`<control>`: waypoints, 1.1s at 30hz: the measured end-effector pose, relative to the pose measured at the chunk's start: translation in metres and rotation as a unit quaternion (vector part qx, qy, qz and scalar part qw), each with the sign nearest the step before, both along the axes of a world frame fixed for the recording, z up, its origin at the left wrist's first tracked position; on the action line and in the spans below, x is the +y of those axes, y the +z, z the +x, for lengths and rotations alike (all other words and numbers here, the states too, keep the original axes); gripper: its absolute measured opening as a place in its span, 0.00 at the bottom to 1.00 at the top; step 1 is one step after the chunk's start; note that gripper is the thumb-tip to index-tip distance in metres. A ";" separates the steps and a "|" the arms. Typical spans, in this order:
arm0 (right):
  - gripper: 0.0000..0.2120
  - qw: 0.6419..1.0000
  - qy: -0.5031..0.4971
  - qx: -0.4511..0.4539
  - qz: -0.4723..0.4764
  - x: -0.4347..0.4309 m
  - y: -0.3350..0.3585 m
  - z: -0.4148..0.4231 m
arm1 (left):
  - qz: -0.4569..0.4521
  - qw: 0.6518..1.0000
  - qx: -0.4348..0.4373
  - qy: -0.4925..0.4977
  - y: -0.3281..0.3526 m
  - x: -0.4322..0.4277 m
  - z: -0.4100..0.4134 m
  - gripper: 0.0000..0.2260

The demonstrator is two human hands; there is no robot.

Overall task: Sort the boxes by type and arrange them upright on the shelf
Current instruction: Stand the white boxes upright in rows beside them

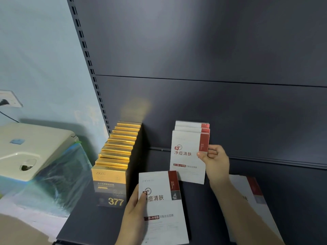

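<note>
A row of several gold boxes (113,167) stands upright at the shelf's left end, the front one marked 377. To their right stand three white-and-red boxes (187,156) in a row. My right hand (215,160) grips the right edge of the front one. My left hand (136,207) holds another white-and-red box (162,207) upright near the shelf's front edge, thumb on its face. One more white-and-red box (253,204) lies flat at the right, partly hidden by my right forearm.
The dark shelf board (212,206) has a dark back panel (212,68) behind it and a slotted upright (92,71) at the left. Left of the shelf sit a beige plastic appliance (30,149) on plastic-wrapped goods and a wall socket (8,99).
</note>
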State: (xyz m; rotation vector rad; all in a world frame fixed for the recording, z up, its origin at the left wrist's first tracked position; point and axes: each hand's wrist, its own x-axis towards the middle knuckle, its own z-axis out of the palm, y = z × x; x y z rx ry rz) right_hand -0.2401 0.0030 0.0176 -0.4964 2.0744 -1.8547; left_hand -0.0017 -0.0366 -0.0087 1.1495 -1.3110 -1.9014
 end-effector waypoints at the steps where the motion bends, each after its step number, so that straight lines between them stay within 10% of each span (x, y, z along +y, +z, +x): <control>1: 0.13 0.999 -0.022 0.030 0.030 -0.001 -0.003 0.002 | 0.003 1.000 0.004 -0.001 0.000 0.000 0.000 0.11; 15: 0.11 0.999 -0.028 -0.024 -0.040 0.012 -0.001 0.010 | -0.134 0.981 0.090 -0.104 0.031 -0.008 -0.041 0.14; 20: 0.19 0.994 0.031 -0.098 -0.047 0.017 0.000 0.015 | -0.229 0.971 -0.022 -0.072 0.004 -0.036 -0.094 0.19; 24: 0.28 0.982 0.106 -0.156 0.021 0.012 -0.012 0.024 | -0.216 0.972 -0.073 -0.046 -0.015 -0.034 -0.113 0.28; 33: 0.27 0.957 0.089 -0.275 -0.024 0.009 -0.016 0.014 | -0.156 0.972 0.028 -0.171 -0.010 -0.049 -0.118 0.17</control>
